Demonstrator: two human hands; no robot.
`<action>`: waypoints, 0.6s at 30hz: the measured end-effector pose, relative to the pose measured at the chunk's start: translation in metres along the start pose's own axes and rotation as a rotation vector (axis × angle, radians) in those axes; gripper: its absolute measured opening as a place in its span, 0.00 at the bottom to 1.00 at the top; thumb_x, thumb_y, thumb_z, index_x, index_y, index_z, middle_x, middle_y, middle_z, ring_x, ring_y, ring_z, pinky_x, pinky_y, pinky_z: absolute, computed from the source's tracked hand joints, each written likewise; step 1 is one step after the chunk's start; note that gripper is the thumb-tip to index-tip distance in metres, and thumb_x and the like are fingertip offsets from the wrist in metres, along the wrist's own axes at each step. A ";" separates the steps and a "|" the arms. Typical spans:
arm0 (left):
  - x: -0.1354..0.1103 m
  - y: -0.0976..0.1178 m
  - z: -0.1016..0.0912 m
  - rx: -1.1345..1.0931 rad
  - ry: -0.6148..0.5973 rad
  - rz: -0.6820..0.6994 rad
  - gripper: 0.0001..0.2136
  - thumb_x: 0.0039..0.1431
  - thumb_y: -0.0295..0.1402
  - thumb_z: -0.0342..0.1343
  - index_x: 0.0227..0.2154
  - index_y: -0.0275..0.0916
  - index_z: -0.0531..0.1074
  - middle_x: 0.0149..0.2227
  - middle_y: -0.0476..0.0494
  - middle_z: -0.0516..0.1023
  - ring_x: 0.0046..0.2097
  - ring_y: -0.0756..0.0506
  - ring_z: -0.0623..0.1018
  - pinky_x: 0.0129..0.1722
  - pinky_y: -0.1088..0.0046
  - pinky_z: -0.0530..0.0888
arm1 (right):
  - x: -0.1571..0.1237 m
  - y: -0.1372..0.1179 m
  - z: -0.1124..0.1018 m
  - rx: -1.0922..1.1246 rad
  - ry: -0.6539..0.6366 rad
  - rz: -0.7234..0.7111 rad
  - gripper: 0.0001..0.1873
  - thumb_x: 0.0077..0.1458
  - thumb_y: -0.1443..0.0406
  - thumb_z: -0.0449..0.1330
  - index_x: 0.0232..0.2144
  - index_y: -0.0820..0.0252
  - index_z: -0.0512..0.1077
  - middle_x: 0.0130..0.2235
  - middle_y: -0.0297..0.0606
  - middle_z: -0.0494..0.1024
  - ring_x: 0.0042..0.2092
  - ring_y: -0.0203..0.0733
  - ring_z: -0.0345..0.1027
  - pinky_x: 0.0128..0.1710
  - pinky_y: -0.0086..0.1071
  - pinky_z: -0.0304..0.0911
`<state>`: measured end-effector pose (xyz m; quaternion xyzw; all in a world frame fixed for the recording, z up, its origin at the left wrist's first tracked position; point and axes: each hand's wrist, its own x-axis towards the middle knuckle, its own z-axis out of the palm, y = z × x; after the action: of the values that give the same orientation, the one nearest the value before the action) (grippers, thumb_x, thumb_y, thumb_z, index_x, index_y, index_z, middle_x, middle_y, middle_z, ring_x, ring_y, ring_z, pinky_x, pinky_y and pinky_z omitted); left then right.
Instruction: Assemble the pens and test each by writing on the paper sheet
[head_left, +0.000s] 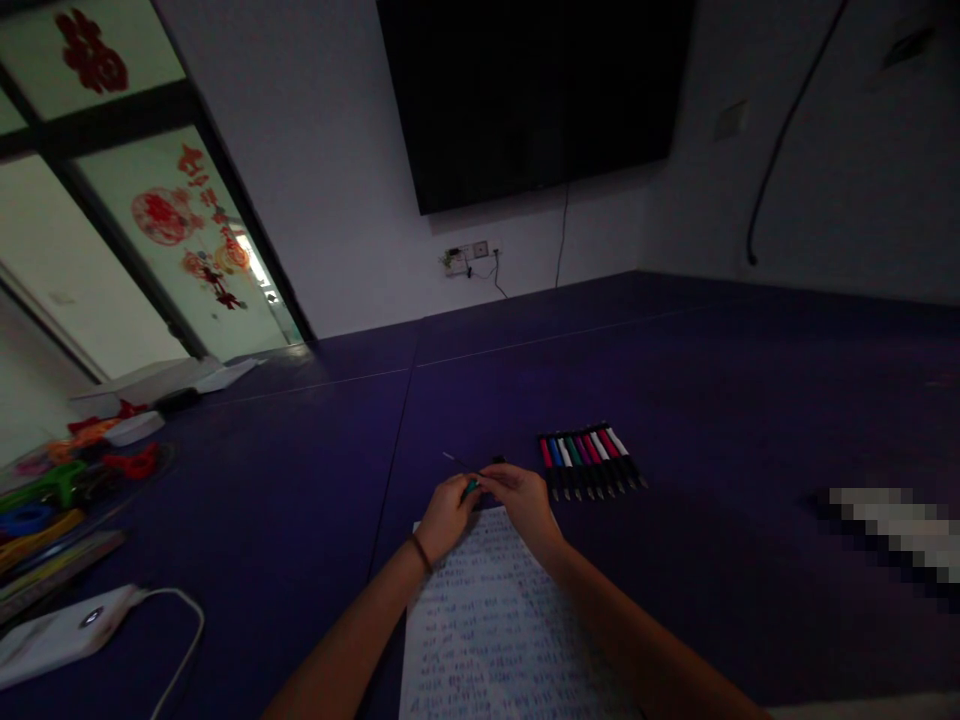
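- A sheet of handwritten paper [480, 640] lay nearest the camera, at the bottom centre of the frame, with a left forearm [352, 640] and a right forearm [645, 625] reaching in across its sides.
- The left hand [445, 515], a dark band [421, 553] round its wrist, was just left of centre at the sheet's top edge; its grip was closed round a small teal piece [470, 488], partly hidden by the fingers.
- The right hand [529, 500] met it from the right; its grip was pinched on the end of a thin rod [452, 458], which pointed out toward the upper left, past the left hand.
- A small black piece [499, 460] showed just beyond the right hand, too dim to make out.
- A row of pens [589, 462] in red, blue, white, green and purple lay side by side right of the hands, their tips toward the bottom of the frame.
- All this was on a purple table [720, 400].
- A white device [64, 637] with a pale cable [196, 615] occupied the lower left; above it lay a jumble of coloured items [64, 487] and a white roll [135, 429].
- A pixelated object [900, 525] was at the right edge.
- A black screen [540, 100] hung on the wall at the top, and red decorations [163, 215] marked glass panes at the upper left.
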<state>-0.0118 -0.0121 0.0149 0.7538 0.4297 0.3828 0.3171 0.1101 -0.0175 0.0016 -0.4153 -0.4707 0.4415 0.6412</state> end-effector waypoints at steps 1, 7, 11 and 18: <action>0.000 0.001 -0.001 0.001 -0.009 -0.007 0.07 0.50 0.33 0.51 0.28 0.39 0.72 0.29 0.44 0.74 0.34 0.46 0.71 0.36 0.72 0.64 | 0.000 0.000 0.000 0.004 0.006 -0.006 0.07 0.34 0.63 0.61 0.20 0.61 0.72 0.22 0.34 0.75 0.27 0.38 0.69 0.28 0.29 0.64; -0.002 0.004 -0.003 0.072 -0.050 -0.035 0.09 0.52 0.36 0.49 0.29 0.39 0.71 0.24 0.46 0.73 0.28 0.47 0.70 0.31 0.74 0.63 | -0.002 0.002 0.000 -0.021 0.004 -0.030 0.06 0.36 0.63 0.60 0.21 0.60 0.73 0.24 0.35 0.76 0.28 0.39 0.69 0.31 0.31 0.65; -0.003 0.001 -0.004 0.125 -0.039 -0.044 0.08 0.52 0.35 0.48 0.30 0.39 0.71 0.24 0.47 0.73 0.27 0.47 0.71 0.29 0.74 0.63 | -0.003 0.000 0.000 -0.058 -0.015 -0.022 0.07 0.37 0.64 0.60 0.23 0.60 0.74 0.26 0.36 0.77 0.29 0.39 0.69 0.31 0.31 0.65; -0.002 -0.005 -0.005 0.112 0.038 -0.065 0.05 0.50 0.33 0.51 0.29 0.39 0.67 0.26 0.48 0.74 0.29 0.49 0.72 0.29 0.76 0.65 | -0.002 0.001 -0.001 -0.101 -0.014 -0.001 0.07 0.37 0.63 0.59 0.21 0.61 0.74 0.22 0.35 0.75 0.25 0.38 0.68 0.27 0.29 0.63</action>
<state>-0.0185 -0.0111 0.0123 0.7488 0.4806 0.3619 0.2782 0.1106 -0.0191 -0.0004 -0.4437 -0.4970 0.4196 0.6165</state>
